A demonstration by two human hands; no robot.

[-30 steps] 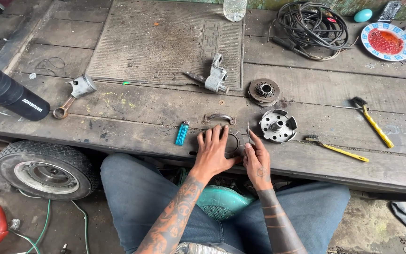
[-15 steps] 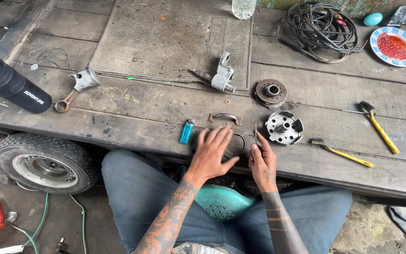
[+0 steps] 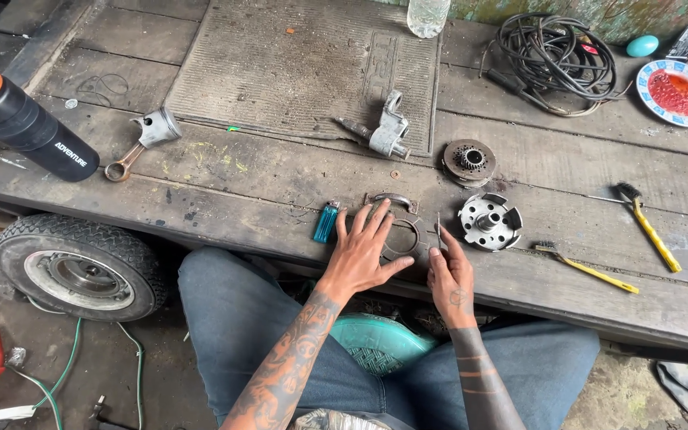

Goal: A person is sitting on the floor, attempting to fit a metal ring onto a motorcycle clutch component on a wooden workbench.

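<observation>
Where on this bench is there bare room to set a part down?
Free: the ribbed mat at the back, and the planks between the piston rod and blue lighter. Crowded: around both hands, left hand and right hand, near the ring plate and slotted hub.

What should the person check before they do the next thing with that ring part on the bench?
1. Left hand flat on the dark ring part, pinning it: ok.
2. Right hand gripping the thin tool: ok.
3. Tool tip seated on the ring: cannot tell, too small.
4. Blue lighter apart from the hands: ok.
5. Slotted metal hub close beside the right hand, could be bumped: not ok.
</observation>
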